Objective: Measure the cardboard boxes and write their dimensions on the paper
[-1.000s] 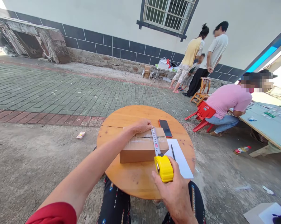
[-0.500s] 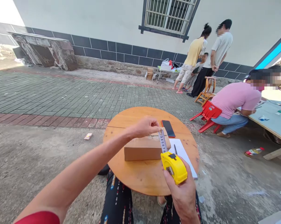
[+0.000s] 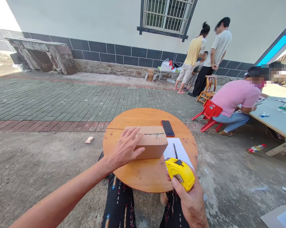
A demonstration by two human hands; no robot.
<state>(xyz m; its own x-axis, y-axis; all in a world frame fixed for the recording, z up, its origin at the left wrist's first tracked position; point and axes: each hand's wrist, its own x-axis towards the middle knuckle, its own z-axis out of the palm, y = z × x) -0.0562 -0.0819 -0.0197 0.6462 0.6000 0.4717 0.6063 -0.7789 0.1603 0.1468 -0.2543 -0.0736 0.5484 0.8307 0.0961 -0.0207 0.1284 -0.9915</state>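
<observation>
A brown cardboard box (image 3: pixel 154 147) lies on the round wooden table (image 3: pixel 143 177). At the box's left end is my left hand (image 3: pixel 127 147), fingers spread, over the top and near side; whether it presses on the box I cannot tell. My right hand (image 3: pixel 189 193) grips a yellow tape measure (image 3: pixel 182 174) above the table's front right edge. No blade shows outside its case. To the right of the box is a white sheet of paper (image 3: pixel 181 145) with a black pen (image 3: pixel 175 150) on it. A dark phone with a red edge (image 3: pixel 168 128) rests behind the paper.
To the right, a person in pink (image 3: pixel 238 95) sits on a red chair (image 3: pixel 211 109) at a pale table (image 3: pixel 276 110). Several people are by the far wall near a wooden chair (image 3: pixel 208 88). A bottle (image 3: pixel 256 148) lies on the ground.
My left hand has let go of the tape's end and moved down and left to the box, opening its fingers. The blade has gone back into the case, still in my right hand.
</observation>
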